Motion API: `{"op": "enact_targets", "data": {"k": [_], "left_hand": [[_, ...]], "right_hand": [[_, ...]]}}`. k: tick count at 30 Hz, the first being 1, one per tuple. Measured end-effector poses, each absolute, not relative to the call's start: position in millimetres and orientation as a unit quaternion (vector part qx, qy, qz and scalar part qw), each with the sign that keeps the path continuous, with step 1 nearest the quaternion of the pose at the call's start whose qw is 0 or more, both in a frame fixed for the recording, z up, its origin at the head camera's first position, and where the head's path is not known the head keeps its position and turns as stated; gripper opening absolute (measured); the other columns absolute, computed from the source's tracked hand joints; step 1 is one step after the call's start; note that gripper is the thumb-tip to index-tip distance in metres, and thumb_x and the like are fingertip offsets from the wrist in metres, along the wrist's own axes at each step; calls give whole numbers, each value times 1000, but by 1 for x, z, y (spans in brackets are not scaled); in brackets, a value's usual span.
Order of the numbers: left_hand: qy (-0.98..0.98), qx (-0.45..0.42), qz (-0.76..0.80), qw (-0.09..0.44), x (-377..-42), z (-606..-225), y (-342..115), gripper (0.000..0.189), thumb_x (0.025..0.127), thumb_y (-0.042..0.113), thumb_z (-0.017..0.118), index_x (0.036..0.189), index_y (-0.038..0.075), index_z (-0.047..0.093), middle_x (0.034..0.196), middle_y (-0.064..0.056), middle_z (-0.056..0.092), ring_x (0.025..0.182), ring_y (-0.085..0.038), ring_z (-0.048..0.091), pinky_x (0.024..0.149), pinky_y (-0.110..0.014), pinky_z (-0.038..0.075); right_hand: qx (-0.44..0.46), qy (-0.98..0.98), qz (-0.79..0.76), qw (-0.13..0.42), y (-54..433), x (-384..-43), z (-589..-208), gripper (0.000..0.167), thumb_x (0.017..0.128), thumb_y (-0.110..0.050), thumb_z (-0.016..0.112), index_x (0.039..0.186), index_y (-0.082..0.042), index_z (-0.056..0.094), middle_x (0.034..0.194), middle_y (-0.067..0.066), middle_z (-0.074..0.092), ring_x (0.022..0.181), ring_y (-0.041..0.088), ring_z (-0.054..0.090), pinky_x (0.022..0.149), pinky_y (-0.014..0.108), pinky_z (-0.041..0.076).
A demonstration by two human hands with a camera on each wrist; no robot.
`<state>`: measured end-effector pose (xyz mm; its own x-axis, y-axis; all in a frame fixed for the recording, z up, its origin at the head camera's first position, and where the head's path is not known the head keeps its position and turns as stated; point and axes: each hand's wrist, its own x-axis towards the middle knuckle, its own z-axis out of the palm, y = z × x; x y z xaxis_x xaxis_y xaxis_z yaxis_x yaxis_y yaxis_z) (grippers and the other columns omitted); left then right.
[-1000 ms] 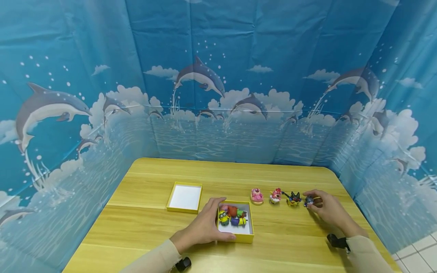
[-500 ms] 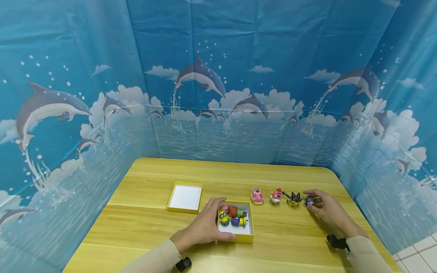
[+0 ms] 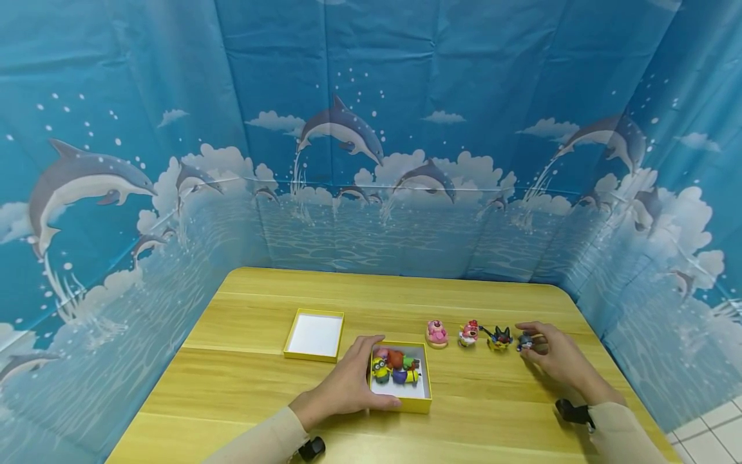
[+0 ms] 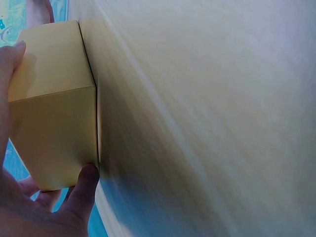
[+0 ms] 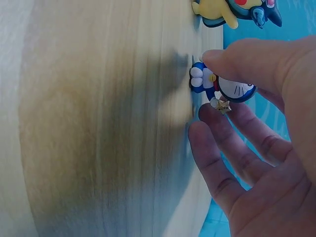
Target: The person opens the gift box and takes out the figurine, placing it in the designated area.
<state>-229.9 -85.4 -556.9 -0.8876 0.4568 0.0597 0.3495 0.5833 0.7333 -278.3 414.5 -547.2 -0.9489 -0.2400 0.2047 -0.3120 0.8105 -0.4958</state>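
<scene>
My left hand (image 3: 344, 381) holds an open yellow box (image 3: 414, 405), fingers along its left side and thumb at the near wall. In the left wrist view the box (image 4: 54, 131) stands on the table in that grip. Inside lie several small toy figures, among them a yellow minion figure (image 3: 379, 371) and a red one (image 3: 395, 359). My right hand (image 3: 559, 359) pinches a small blue and white Doraemon figure (image 5: 202, 81) standing on the table, thumb on its near side. The other fingers spread below it in the right wrist view; the index finger is mostly hidden.
Left of the figure stand a yellow figure with dark ears (image 3: 499, 339), a pink figure with a red top (image 3: 468, 334) and a pink bear figure (image 3: 437, 334), in a row. The white-lined box lid (image 3: 315, 335) lies at left. A dolphin-print curtain (image 3: 371, 238) surrounds the wooden table (image 3: 243, 380).
</scene>
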Motion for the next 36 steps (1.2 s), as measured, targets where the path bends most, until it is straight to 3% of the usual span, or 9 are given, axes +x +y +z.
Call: {"op": "enact_targets", "data": {"k": [9, 16, 23, 30, 36], "left_hand": [[887, 227, 397, 68, -229, -556, -85, 131, 81, 74, 99, 182, 21, 34, 173, -5, 50, 153, -26, 56, 125, -57, 55], [886, 228, 398, 69, -229, -556, -85, 130, 82, 73, 99, 182, 21, 34, 174, -6, 50, 155, -27, 56, 125, -57, 55], [886, 231, 396, 65, -230, -558, -86, 131, 82, 74, 99, 182, 21, 34, 173, -6, 50, 154, -27, 57, 124, -56, 56], [885, 230, 400, 66, -230, -558, -87, 131, 81, 75, 98, 182, 22, 34, 174, -6, 50, 154, -28, 57, 123, -58, 56], [883, 232, 403, 66, -230, -558, -86, 131, 82, 74, 99, 182, 21, 34, 173, -6, 50, 153, -27, 57, 123, -57, 56]], "right_hand": [[142, -950, 271, 65, 415, -273, -543, 61, 101, -2, 90, 156, 4, 65, 136, 34, 65, 117, 52, 77, 87, 54, 71], [142, -952, 258, 76, 415, -268, -538, 63, 102, -5, 89, 158, 3, 64, 143, 39, 60, 124, 61, 70, 93, 71, 66], [151, -953, 242, 103, 409, -264, -529, 65, 100, -8, 92, 158, 1, 65, 144, 37, 62, 126, 57, 66, 94, 74, 61], [149, -956, 224, 120, 401, -262, -520, 67, 98, -9, 95, 158, 0, 67, 145, 35, 64, 127, 53, 65, 91, 66, 59], [152, -955, 222, 125, 391, -258, -509, 67, 97, -7, 95, 158, 0, 67, 145, 36, 64, 130, 57, 63, 97, 77, 57]]}}
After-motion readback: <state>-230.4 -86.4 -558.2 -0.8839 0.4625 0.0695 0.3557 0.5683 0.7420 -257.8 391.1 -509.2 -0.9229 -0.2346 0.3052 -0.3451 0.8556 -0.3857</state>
